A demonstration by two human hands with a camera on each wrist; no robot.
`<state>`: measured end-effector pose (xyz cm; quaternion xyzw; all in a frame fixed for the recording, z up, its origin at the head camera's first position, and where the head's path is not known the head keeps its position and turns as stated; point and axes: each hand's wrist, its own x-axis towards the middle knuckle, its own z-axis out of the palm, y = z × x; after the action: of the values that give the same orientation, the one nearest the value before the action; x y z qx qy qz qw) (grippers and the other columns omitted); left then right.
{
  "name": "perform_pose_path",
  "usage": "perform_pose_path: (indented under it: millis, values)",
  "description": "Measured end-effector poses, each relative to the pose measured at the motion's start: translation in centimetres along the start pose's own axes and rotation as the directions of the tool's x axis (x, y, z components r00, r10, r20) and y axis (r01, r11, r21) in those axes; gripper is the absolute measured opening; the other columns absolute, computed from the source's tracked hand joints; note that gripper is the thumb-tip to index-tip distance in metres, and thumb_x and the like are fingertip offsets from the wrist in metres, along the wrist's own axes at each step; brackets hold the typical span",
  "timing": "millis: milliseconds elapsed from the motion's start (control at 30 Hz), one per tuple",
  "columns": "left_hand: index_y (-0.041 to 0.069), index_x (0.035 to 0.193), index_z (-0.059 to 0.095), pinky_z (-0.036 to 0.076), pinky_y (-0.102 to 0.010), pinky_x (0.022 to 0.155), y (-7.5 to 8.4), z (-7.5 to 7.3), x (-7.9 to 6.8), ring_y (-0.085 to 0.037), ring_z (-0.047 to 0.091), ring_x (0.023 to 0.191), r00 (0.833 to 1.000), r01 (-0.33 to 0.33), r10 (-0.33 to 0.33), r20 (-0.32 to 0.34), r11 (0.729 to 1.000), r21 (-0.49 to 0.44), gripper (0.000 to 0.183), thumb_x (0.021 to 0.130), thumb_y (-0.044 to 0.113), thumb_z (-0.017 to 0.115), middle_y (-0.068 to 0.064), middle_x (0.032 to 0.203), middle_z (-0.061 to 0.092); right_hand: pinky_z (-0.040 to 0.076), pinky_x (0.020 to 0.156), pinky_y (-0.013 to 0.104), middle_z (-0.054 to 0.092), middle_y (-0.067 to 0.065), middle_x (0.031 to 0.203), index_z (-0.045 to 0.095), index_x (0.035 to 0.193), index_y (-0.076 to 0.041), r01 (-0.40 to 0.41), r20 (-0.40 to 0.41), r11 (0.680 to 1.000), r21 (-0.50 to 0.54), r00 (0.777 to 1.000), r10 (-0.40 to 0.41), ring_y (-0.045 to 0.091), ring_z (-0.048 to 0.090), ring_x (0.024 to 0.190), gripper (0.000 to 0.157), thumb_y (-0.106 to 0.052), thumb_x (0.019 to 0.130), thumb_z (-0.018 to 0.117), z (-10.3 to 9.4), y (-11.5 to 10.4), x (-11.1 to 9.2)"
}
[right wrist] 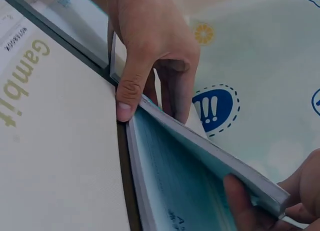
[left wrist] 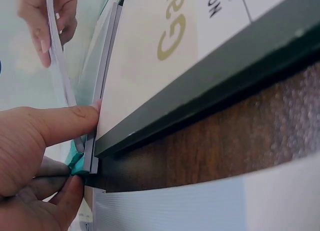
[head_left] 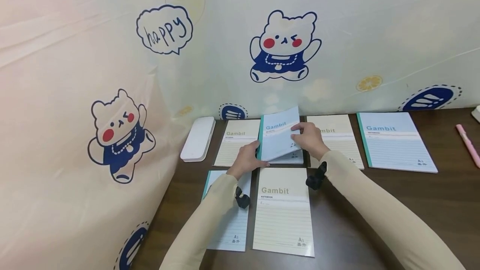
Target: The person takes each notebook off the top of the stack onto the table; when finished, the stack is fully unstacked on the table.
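Note:
A light-blue notebook (head_left: 277, 138) with a teal spine is tilted up on its right side, above another blue notebook (head_left: 288, 158) in the back row. My right hand (head_left: 310, 138) pinches the raised right edge between thumb and fingers, also visible in the left wrist view. At the lower end of the spine, my left hand (head_left: 245, 159) grips the corner. Its thumb (left wrist: 65, 122) lies along the bottom edge and its fingers are at the teal spine. In the right wrist view, a wedge-shaped gap opens between the lifted notebook (right wrist: 210, 141) and the one below.
Cream notebooks flank the pair, one on the left (head_left: 234, 141) and one on the right (head_left: 339, 141). Nearer lie a blue notebook (head_left: 228, 228) and a cream one (head_left: 283, 216). A blue notebook (head_left: 395, 143), pink pen (head_left: 468, 145) and white case (head_left: 198, 138) stand farther out.

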<state>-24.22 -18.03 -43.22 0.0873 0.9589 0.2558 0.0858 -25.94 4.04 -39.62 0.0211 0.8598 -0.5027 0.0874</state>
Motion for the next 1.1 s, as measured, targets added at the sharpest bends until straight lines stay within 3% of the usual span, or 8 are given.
perform_pose_path:
  millis: [167,333,433,567,633,767,867,1100]
  values:
    - [0.002,0.142,0.044,0.044,-0.039,0.108,0.0,0.3,0.1,-0.028,0.052,0.129,1.0,-0.012,0.011,-0.01,1.0,-0.007,0.084,0.072,0.023,0.086,-0.014,0.14,0.054,0.049,0.069,0.028,0.05,0.017,0.121,0.059,0.129,-0.007,-0.007,-0.042,0.994,0.108,0.999,0.012,0.024,0.052,0.095,0.035,-0.01,0.094,0.057,-1.5,0.6,-1.4]
    - [0.001,0.144,0.04,0.045,-0.039,0.106,0.2,0.8,0.3,-0.028,0.055,0.126,1.0,0.006,-0.006,0.001,1.0,-0.026,0.089,0.071,0.023,0.087,-0.016,0.143,0.051,0.044,0.059,0.022,0.045,0.017,0.129,0.055,0.133,-0.006,0.053,-0.031,0.977,0.207,0.998,-0.048,0.018,0.046,0.084,0.037,-0.011,0.096,0.056,-5.9,1.9,-5.4]
    - [0.001,0.147,0.036,0.043,-0.039,0.108,0.2,0.8,0.4,-0.029,0.051,0.131,1.0,0.017,-0.017,-0.002,1.0,-0.026,0.093,0.072,0.024,0.086,-0.017,0.148,0.045,0.048,0.071,0.014,0.035,0.017,0.146,0.051,0.138,-0.007,0.07,-0.003,0.973,0.218,0.997,-0.071,0.021,0.045,0.101,0.042,-0.02,0.098,0.057,-9.2,2.8,-8.8]
    - [0.001,0.147,0.036,0.041,-0.041,0.11,-0.1,0.4,0.4,-0.03,0.047,0.134,1.0,0.018,-0.018,-0.015,1.0,-0.012,0.094,0.071,0.023,0.087,-0.017,0.15,0.043,0.042,0.083,0.004,0.023,0.01,0.157,0.048,0.141,-0.014,0.058,-0.019,0.984,0.167,0.998,-0.055,0.027,0.028,0.128,0.048,-0.033,0.098,0.056,-13.0,4.7,-13.3]
    - [0.0,0.147,0.036,0.04,-0.041,0.111,-0.2,0.3,0.4,-0.031,0.046,0.135,1.0,0.016,-0.016,-0.015,1.0,-0.004,0.094,0.071,0.022,0.087,-0.017,0.15,0.043,0.039,0.078,0.002,0.024,0.01,0.154,0.049,0.141,-0.018,0.033,-0.06,0.991,0.128,0.998,-0.025,0.027,0.025,0.125,0.047,-0.034,0.097,0.056,-14.1,6.1,-15.3]
    - [0.002,0.148,0.035,0.04,-0.04,0.111,-0.2,0.1,0.4,-0.031,0.046,0.136,1.0,0.022,-0.022,-0.001,1.0,-0.004,0.095,0.071,0.024,0.087,-0.017,0.15,0.042,0.046,0.066,0.012,0.029,0.018,0.15,0.05,0.14,-0.018,-0.066,-0.132,0.998,-0.021,0.989,0.062,0.018,0.049,0.104,0.046,-0.036,0.098,0.053,-14.8,8.4,-19.0]
    - [0.002,0.148,0.035,0.04,-0.04,0.111,-0.1,0.0,0.4,-0.03,0.045,0.136,1.0,0.029,-0.029,-0.001,1.0,-0.008,0.094,0.072,0.024,0.087,-0.016,0.151,0.042,0.048,0.062,0.021,0.033,0.025,0.146,0.049,0.14,-0.014,-0.149,-0.1,0.987,-0.065,0.985,0.142,0.011,0.058,0.08,0.046,-0.037,0.1,0.051,-14.2,10.1,-21.0]
    - [0.002,0.147,0.037,0.042,-0.041,0.109,-0.1,0.2,0.3,-0.031,0.048,0.133,1.0,0.017,-0.017,-0.018,1.0,-0.011,0.093,0.072,0.025,0.086,-0.017,0.148,0.045,0.05,0.075,0.031,0.037,0.024,0.15,0.049,0.139,-0.012,-0.259,0.067,0.966,-0.021,0.963,0.259,0.027,0.055,0.106,0.055,-0.041,0.094,0.06,-11.0,13.5,-22.5]
